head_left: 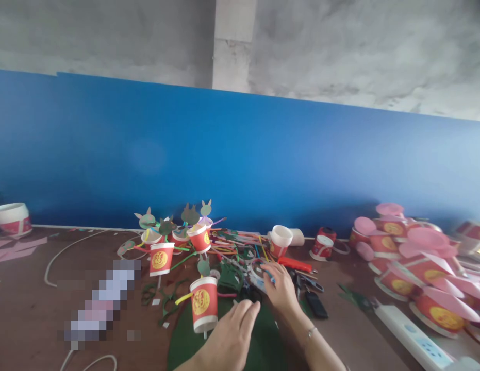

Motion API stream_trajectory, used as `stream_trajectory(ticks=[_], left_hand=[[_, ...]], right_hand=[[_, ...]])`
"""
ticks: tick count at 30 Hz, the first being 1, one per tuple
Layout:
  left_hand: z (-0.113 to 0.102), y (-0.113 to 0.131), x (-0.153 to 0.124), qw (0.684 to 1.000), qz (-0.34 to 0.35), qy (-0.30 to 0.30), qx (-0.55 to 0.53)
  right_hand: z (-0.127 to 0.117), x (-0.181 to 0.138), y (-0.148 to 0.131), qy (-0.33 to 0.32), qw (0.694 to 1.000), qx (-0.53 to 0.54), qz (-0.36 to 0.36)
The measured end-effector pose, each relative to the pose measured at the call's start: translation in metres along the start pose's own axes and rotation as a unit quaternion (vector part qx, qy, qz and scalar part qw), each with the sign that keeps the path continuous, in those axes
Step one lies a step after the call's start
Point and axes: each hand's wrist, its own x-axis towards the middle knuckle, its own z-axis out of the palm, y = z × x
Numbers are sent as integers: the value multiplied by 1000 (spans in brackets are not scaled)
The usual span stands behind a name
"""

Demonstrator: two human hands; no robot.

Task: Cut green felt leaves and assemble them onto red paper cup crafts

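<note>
The brown bench (27, 309) carries 1 dark green sheet (265, 335) beneath the left hand (235, 327), 1 white power strip (412, 336) right of the right hand (281, 289), and pink paper (19, 251) well left of the left hand.

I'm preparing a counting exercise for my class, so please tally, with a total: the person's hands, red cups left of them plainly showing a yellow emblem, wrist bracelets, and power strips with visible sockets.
Hands: 2
Red cups plainly showing a yellow emblem: 3
Bracelet: 1
Power strip with visible sockets: 1
Total: 7
</note>
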Motion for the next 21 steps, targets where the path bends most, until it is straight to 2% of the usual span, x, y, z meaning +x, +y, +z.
stream_trajectory(ticks=[3,6,11,15,18,21], left_hand=[[-2,3,4,991,-28,-26,-130],[0,-1,6,973,-108,12,-206],[3,-13,8,923,-242,115,-276],[0,-18,11,867,-350,158,-317],[-1,-19,11,846,-373,149,-351],[-2,-20,11,838,-357,149,-385]], right_hand=[[3,0,16,-30,997,-65,0],[3,0,13,-37,996,-79,-19],[-2,0,-17,-30,996,-31,-80],[-2,-8,-44,-78,989,0,-124],[0,-16,-57,-116,985,2,-129],[1,-18,-61,-126,983,-3,-132]])
